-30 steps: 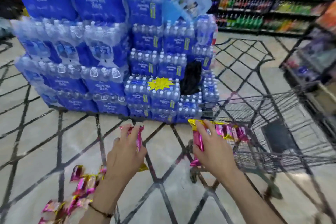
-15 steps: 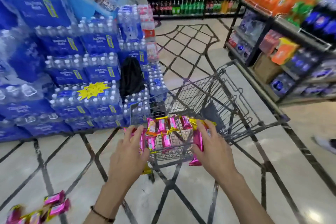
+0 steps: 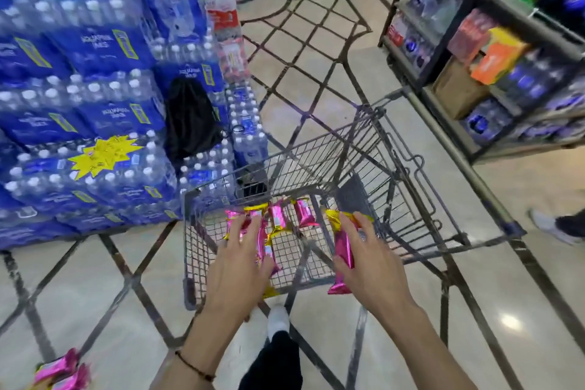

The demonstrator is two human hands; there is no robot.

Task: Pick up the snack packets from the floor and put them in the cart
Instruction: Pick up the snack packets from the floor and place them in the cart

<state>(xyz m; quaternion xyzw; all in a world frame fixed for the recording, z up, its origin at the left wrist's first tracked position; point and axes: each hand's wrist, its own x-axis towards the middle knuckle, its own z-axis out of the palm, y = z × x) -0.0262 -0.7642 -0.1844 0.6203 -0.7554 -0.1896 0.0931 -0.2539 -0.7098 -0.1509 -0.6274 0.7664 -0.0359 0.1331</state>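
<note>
A grey wire shopping cart stands in front of me, with several pink and yellow snack packets lying on its bottom. My left hand is over the cart's near end, holding a pink snack packet. My right hand is just above the near rim and grips another pink and yellow packet upright. More pink packets lie on the floor at the lower left.
A tall stack of blue bottled-water packs with a black bag on it stands left of the cart. Shelves of goods line the right. Another person's shoe is at the right edge. My own foot is under the cart's near end.
The view has swung right and down from the floor to the cart. Both hands, each still gripping a packet, have moved forward over the cart's near end.
</note>
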